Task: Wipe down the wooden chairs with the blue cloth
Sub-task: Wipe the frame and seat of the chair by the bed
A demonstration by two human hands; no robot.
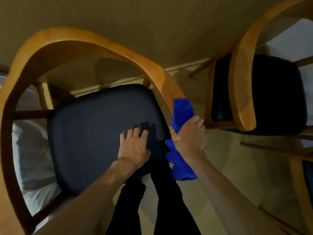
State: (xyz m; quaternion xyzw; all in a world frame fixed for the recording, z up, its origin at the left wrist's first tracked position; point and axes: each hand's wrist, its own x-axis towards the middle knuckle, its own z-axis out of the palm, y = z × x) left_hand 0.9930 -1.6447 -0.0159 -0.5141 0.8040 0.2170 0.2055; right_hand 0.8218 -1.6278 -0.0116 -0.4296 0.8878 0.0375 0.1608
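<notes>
A wooden chair (88, 43) with a curved backrest rail and a dark seat pad (94, 126) fills the left and centre of the head view. My left hand (133, 146) rests flat on the front right part of the seat, fingers spread. My right hand (188, 136) grips the bunched blue cloth (182, 109) at the right-hand end of the curved rail, where the cloth wraps the wood. The cloth's loose end hangs below my wrist.
A second wooden chair (240, 85) with a dark seat stands close on the right. Part of a third wooden frame (298, 184) shows at the lower right. White bedding (32, 155) lies behind the left chair. My dark-trousered legs (152, 200) stand on pale floor below.
</notes>
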